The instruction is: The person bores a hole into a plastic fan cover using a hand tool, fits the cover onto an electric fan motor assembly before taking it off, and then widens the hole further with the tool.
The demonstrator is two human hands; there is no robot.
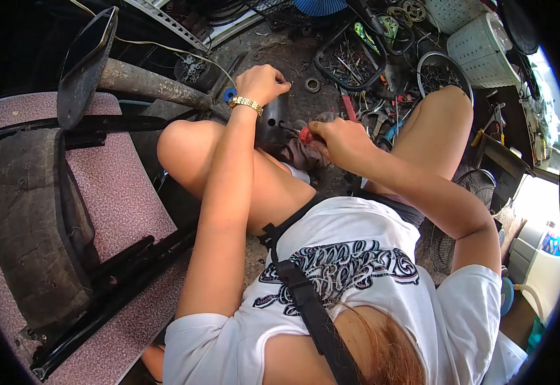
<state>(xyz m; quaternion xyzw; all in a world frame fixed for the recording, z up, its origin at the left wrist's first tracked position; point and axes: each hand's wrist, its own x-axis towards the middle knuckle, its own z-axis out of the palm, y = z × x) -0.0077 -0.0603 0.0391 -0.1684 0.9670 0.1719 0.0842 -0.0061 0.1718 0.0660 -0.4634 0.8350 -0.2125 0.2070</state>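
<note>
My right hand (342, 142) is closed round the red handle (306, 135) of a tool, whose thin metal shaft points left toward a dark metal part (269, 122) with round holes. My left hand (259, 85), with a gold watch (246, 104) on its wrist, rests at the upper end of that dark part. Its fingers are curled in, and what they hold, if anything, is hidden. A blue round piece (229, 95) lies beside the watch. Under the tool is a crumpled dark cloth (312, 154).
A tray of screws and small parts (350, 61), a round bowl (443, 69) and loose tools (379, 119) lie ahead and right. White baskets (485, 51) stand at the upper right. A pink speckled board (113, 173) with black metal frames is on the left.
</note>
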